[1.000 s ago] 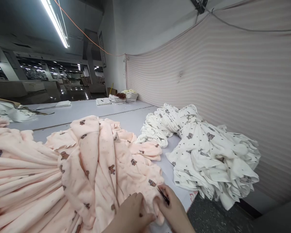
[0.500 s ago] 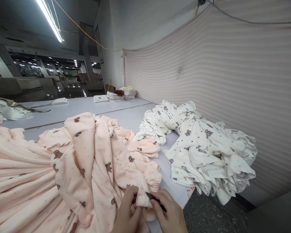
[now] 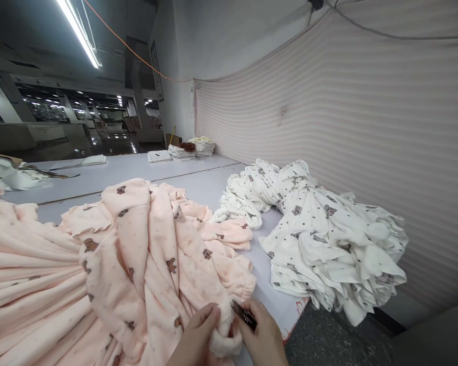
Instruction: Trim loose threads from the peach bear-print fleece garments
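A heap of pink fleece garments [image 3: 137,264] printed with small brown bears lies on the grey table [image 3: 137,175] in front of me. My left hand [image 3: 196,338] pinches the fluffy edge of one pink garment at the bottom of the view. My right hand [image 3: 261,338] is closed on a small dark snipping tool [image 3: 244,314], its tip touching that same pink edge. Both hands sit close together at the table's near edge.
A pile of white bear-print garments [image 3: 320,239] lies to the right, against a striped fabric wall [image 3: 347,127]. Folded stacks [image 3: 191,147] stand at the table's far end. More cloth [image 3: 11,175] rests at the far left. Dark floor [image 3: 328,340] shows past the table's corner.
My left hand has turned the pink edge over so its fluffy inside shows. My right hand has shifted the dark tool slightly along that edge. The view has dropped a little.
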Tool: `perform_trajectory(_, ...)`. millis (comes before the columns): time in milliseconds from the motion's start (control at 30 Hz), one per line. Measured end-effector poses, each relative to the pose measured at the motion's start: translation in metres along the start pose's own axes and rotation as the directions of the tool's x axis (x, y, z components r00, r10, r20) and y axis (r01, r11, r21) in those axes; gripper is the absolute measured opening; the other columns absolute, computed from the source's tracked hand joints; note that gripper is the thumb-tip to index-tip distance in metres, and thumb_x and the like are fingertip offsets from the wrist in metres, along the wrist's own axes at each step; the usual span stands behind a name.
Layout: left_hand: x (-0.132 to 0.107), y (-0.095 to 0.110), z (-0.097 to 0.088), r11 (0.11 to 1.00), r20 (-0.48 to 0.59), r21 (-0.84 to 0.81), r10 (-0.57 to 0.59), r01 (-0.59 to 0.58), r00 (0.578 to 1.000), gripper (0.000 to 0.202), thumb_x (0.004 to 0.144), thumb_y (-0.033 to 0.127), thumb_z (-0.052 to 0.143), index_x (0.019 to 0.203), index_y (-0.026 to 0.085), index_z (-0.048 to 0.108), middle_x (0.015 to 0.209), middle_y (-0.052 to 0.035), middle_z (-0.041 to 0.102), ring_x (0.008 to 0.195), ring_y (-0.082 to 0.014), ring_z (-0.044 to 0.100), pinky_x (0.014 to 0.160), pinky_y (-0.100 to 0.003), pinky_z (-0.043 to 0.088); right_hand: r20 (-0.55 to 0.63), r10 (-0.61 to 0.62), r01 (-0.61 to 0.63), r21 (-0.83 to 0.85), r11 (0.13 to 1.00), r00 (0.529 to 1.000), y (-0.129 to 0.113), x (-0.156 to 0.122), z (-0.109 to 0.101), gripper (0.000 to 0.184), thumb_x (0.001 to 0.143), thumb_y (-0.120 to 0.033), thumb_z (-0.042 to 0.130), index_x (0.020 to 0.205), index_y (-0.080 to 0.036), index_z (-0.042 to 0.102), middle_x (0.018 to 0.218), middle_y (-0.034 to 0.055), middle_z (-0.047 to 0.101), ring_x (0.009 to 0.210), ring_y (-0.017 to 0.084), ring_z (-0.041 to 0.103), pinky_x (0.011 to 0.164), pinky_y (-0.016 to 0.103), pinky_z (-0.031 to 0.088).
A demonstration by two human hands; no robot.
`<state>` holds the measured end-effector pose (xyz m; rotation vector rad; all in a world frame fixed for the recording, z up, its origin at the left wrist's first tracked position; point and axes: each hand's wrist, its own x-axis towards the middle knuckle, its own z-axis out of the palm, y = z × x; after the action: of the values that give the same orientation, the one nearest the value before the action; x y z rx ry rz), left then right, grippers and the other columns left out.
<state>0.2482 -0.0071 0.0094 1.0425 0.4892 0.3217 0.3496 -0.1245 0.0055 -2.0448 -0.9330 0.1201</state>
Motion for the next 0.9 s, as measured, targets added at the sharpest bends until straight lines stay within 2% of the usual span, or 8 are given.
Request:
perform_trajectory(100, -0.001, -0.003, 0.003, 0.961, 0.020, -0.271, -0.043, 0.047, 0.999, 0.032, 0.068, 0.048, 0.071, 0.072, 0.016, 0.064, 0.068, -0.0032, 0.067, 0.072, -0.0204, 0.063, 0.075, -0.033, 0.047, 0.050, -0.075, 0.068, 0.130, 0.989, 0.996, 0.003, -0.005, -0.003, 0.025, 0.080, -0.036, 0.057, 0.102, -0.029, 0.068, 0.090, 0.0016, 0.067, 0.082, 0.018, 0.067, 0.069, 0.023, 0.051)
perform_trajectory(267, -0.003, 0.000, 0.007, 0.954, -0.017, -0.290, -0.087, 0.078, 0.996, 0.034, 0.066, 0.045, 0.074, 0.079, 0.015, 0.068, 0.072, -0.0065, 0.070, 0.074, -0.0222, 0.064, 0.074, -0.034, 0.048, 0.027, -0.091, 0.088, 0.094, 0.992, 0.996, -0.001, -0.009, -0.004, 0.028, 0.085, -0.040, 0.053, 0.105, -0.032, 0.070, 0.092, 0.0025, 0.069, 0.082, 0.019, 0.067, 0.066, 0.022, 0.051)
perform_trajectory(400, -0.008, 0.012, -0.001, 0.992, 0.007, 0.129, 0.002, -0.003, 1.000, 0.035, 0.076, 0.051, 0.060, 0.076, 0.016, 0.068, 0.081, -0.0089, 0.070, 0.085, -0.0261, 0.064, 0.078, -0.037, 0.048, -0.038, -0.089, 0.094, 0.184, 0.979, 0.995, 0.005, -0.002, -0.003, 0.024, 0.087, -0.038, 0.051, 0.096, -0.029, 0.072, 0.088, 0.0020, 0.069, 0.083, 0.018, 0.067, 0.070, 0.021, 0.050)
perform_trajectory(533, -0.023, 0.024, -0.017, 0.793, 0.097, 0.597, 0.083, -0.125, 0.992, 0.026, 0.077, 0.045, 0.065, 0.070, 0.020, 0.067, 0.109, -0.0063, 0.067, 0.100, -0.0247, 0.059, 0.089, -0.035, 0.047, -0.072, 0.007, 0.003, 0.144, 0.990, 0.997, 0.030, 0.013, -0.005, 0.029, 0.084, -0.031, 0.054, 0.110, -0.024, 0.063, 0.097, 0.0043, 0.065, 0.086, 0.019, 0.064, 0.074, 0.024, 0.050)
perform_trajectory(600, -0.030, 0.026, -0.025, 0.706, 0.124, 0.694, 0.070, -0.137, 0.990, 0.022, 0.085, 0.040, 0.059, 0.091, 0.021, 0.067, 0.116, -0.0051, 0.063, 0.100, -0.0216, 0.060, 0.088, -0.037, 0.049, -0.050, 0.014, -0.013, 0.018, 1.000, 0.999, 0.040, 0.025, -0.006, 0.038, 0.082, -0.023, 0.049, 0.120, -0.025, 0.057, 0.098, 0.0039, 0.061, 0.080, 0.019, 0.063, 0.067, 0.026, 0.049)
perform_trajectory(700, -0.033, 0.028, -0.030, 0.643, 0.113, 0.758, 0.036, -0.109, 0.993, 0.027, 0.091, 0.036, 0.052, 0.111, 0.019, 0.059, 0.115, -0.0056, 0.061, 0.097, -0.0202, 0.061, 0.082, -0.039, 0.052, -0.017, -0.027, 0.026, -0.077, 0.997, 0.999, 0.045, 0.042, -0.006, 0.036, 0.081, -0.018, 0.045, 0.111, -0.028, 0.062, 0.090, 0.0019, 0.055, 0.072, 0.018, 0.059, 0.061, 0.026, 0.044)
perform_trajectory(800, -0.023, 0.032, -0.022, 0.563, 0.116, 0.822, -0.025, -0.082, 0.993, 0.020, 0.084, 0.035, 0.061, 0.091, 0.017, 0.064, 0.093, -0.0033, 0.066, 0.081, -0.0184, 0.063, 0.073, -0.035, 0.052, -0.029, -0.026, 0.025, -0.009, 1.000, 0.999, 0.041, 0.054, -0.009, 0.019, 0.082, -0.021, 0.046, 0.090, -0.022, 0.063, 0.091, 0.0027, 0.054, 0.079, 0.018, 0.058, 0.066, 0.026, 0.043)
perform_trajectory(900, -0.008, 0.033, -0.002, 0.389, 0.091, 0.919, -0.049, -0.065, 0.995, 0.016, 0.068, 0.032, 0.069, 0.075, 0.019, 0.061, 0.074, -0.0032, 0.065, 0.070, -0.0226, 0.060, 0.065, -0.035, 0.045, -0.021, 0.002, 0.000, 0.078, 0.997, 1.000, 0.036, 0.056, -0.011, 0.018, 0.085, -0.028, 0.047, 0.072, -0.020, 0.055, 0.075, -0.0004, 0.054, 0.073, 0.017, 0.056, 0.067, 0.025, 0.043)
